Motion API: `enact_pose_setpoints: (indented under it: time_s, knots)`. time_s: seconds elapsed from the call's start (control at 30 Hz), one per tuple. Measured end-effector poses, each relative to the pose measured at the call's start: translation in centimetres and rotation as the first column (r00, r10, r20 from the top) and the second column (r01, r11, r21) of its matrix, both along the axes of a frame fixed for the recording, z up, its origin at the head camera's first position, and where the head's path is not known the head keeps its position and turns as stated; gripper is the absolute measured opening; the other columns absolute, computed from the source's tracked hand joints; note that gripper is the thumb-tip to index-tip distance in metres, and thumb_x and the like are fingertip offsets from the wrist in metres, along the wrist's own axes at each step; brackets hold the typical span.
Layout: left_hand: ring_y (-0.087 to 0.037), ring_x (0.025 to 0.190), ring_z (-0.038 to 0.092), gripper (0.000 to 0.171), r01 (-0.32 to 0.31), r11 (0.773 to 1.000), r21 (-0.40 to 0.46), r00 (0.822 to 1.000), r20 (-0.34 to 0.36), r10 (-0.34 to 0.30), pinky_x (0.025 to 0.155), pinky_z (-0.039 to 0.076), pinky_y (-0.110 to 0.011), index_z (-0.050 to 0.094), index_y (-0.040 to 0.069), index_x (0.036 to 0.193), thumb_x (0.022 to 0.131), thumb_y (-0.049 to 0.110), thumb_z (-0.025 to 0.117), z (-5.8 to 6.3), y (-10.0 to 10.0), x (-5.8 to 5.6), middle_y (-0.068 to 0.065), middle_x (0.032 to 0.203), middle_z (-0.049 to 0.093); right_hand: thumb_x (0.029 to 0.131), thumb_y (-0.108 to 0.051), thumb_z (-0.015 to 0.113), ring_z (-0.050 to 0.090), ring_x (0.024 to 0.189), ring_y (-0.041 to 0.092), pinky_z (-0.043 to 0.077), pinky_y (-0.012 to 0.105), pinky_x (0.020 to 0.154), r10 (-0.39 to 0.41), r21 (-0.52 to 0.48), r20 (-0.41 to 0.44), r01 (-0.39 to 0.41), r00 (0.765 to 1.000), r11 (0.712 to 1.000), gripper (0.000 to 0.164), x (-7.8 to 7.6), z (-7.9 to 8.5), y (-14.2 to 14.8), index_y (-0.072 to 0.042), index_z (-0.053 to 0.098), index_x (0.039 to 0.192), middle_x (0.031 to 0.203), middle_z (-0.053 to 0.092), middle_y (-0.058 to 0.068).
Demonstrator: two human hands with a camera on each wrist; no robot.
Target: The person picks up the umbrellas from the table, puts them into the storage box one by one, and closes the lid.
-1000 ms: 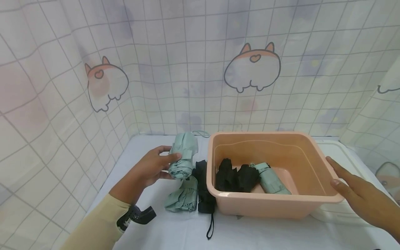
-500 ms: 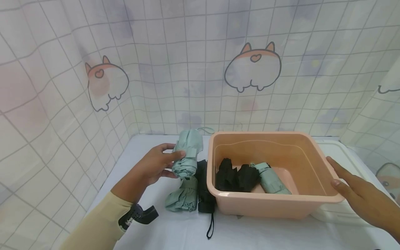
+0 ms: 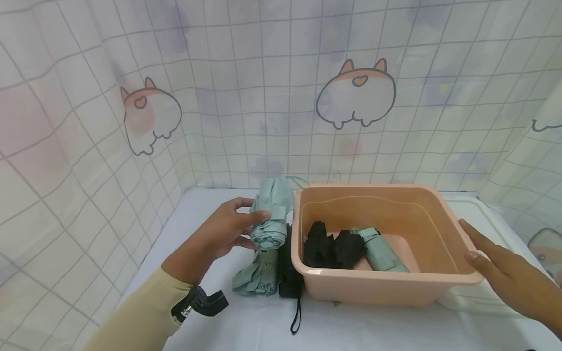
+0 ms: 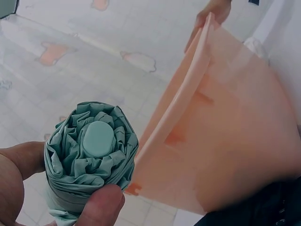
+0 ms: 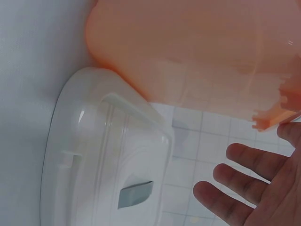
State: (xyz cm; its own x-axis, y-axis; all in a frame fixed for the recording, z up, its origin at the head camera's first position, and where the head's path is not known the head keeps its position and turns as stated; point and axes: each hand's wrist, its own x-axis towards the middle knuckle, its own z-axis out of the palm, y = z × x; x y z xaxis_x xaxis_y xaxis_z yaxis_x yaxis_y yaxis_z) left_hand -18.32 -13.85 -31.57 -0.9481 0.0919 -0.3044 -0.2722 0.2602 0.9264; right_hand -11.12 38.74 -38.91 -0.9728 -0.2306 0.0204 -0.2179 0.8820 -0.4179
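Only the head view shows black umbrellas [image 3: 349, 249] inside the peach tub [image 3: 373, 290].

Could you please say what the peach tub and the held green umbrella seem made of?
Peach tub: probably plastic, smooth and glossy, with highlights along its rim. Held umbrella: apparently thin fabric, perhaps synthetic, matte, bunched in soft creases; its smooth end cap looks plastic.
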Motion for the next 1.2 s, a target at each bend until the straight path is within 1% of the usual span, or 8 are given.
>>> enact_pose_setpoints:
  time_s: [0.1, 0.3, 0.53, 0.77, 0.97, 1.2]
  knots:
    - [-0.035, 0.104, 0.068, 0.076, 0.005, 1.0, 0.011, 1.0, 0.004, -0.005, 0.072, 0.063, -0.046, 0.039, 0.011, 0.151, 0.091, 0.03, 0.081, 0.3, 0.5, 0.1, -0.019, 0.118, 0.066, 0.112, -0.03, 0.039, 0.04, 0.112, 0.079, 0.034, 0.088, 0.071, 0.011, -0.008, -0.007, -0.011, 1.0, 1.0, 0.067, 0.1, 0.1, 0.0, -0.022, -0.001, 0.165, 0.14, 0.039, 0.048]
    - [-0.033, 0.094, 0.071, 0.075, 0.029, 0.999, 0.027, 1.0, -0.001, -0.029, 0.072, 0.063, -0.045, 0.039, 0.011, 0.15, 0.09, 0.029, 0.081, 0.5, 1.3, 0.0, -0.018, 0.114, 0.067, 0.112, -0.029, 0.039, 0.04, 0.112, 0.078, 0.034, 0.088, 0.072, 0.02, -0.011, -0.021, -0.02, 1.0, 1.0, 0.066, 0.0, 0.2, 0.0, -0.022, 0.0, 0.165, 0.14, 0.04, 0.047]
    - [-0.032, 0.095, 0.071, 0.078, 0.035, 0.998, 0.043, 0.999, 0.006, -0.036, 0.073, 0.063, -0.045, 0.037, 0.01, 0.151, 0.09, 0.029, 0.082, 0.9, 2.6, 0.1, -0.018, 0.115, 0.066, 0.112, -0.028, 0.041, 0.039, 0.113, 0.078, 0.034, 0.087, 0.073, 0.024, -0.011, -0.025, -0.024, 0.999, 1.0, 0.068, -0.1, 0.1, 0.1, -0.023, -0.001, 0.165, 0.138, 0.04, 0.049]
    - [-0.033, 0.097, 0.07, 0.081, 0.043, 0.999, 0.033, 0.999, 0.009, -0.044, 0.072, 0.063, -0.044, 0.038, 0.01, 0.152, 0.088, 0.031, 0.083, 1.2, 4.1, 0.2, -0.017, 0.115, 0.065, 0.112, -0.027, 0.042, 0.041, 0.114, 0.077, 0.036, 0.086, 0.074, 0.023, -0.024, -0.036, -0.024, 0.999, 0.999, 0.068, -0.1, -0.1, 0.3, -0.026, 0.001, 0.166, 0.139, 0.04, 0.048]
    - [-0.032, 0.09, 0.071, 0.083, 0.055, 0.998, 0.022, 0.998, 0.011, -0.055, 0.068, 0.063, -0.043, 0.039, 0.01, 0.152, 0.087, 0.032, 0.084, 1.5, 5.3, 0.2, -0.017, 0.113, 0.065, 0.112, -0.028, 0.043, 0.042, 0.114, 0.076, 0.036, 0.086, 0.074, 0.013, -0.01, -0.04, -0.013, 0.999, 1.0, 0.069, -0.2, -0.1, 0.4, -0.025, 0.001, 0.165, 0.139, 0.042, 0.047]
    - [-0.032, 0.084, 0.074, 0.084, 0.074, 0.996, 0.054, 0.997, 0.015, -0.075, 0.068, 0.063, -0.044, 0.037, 0.009, 0.152, 0.087, 0.031, 0.084, 1.6, 6.3, 0.2, -0.018, 0.111, 0.067, 0.111, -0.027, 0.043, 0.043, 0.111, 0.077, 0.037, 0.085, 0.073, 0.016, -0.014, -0.026, -0.016, 1.0, 1.0, 0.069, -0.2, 0.0, 0.1, -0.023, 0.0, 0.165, 0.138, 0.041, 0.048]
